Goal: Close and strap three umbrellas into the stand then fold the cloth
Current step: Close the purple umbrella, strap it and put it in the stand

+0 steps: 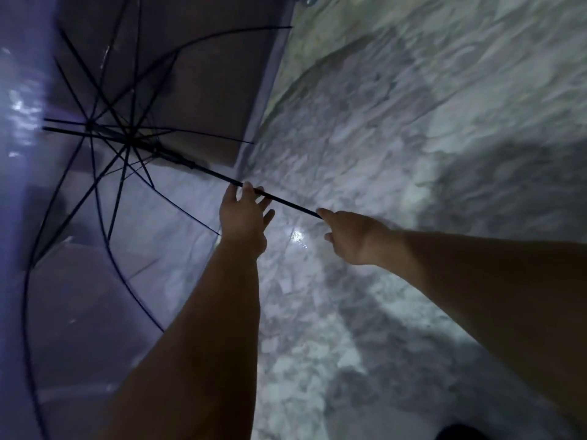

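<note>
**Both my hands on the shaft of the open umbrella**

My left hand [244, 217] is spread, the fingers straight and a little apart, and it lies against the thin black shaft [279, 201] from below; the shaft crosses over my fingers, and I do not curl them around it. My right hand [352, 236] is at the near end of the shaft. Its fingers are bent around that end, so I hold the umbrella [104, 173] there, but the handle itself is hidden inside my hand and I cannot tell its form. Both my arms are bare and stretched forward.

The umbrella is open and lies on its side at the left. Its cover is transparent with a pale violet tone, and the black ribs go out from the centre like a star. Through the cover I see a brown panel [190, 74], maybe a door, but it is blurred.

The floor [413, 138] under my hands is grey-white stone with a marble pattern. It is glossy, with one bright reflection [298, 236] between my two hands, and dark shadows fall across it
</note>
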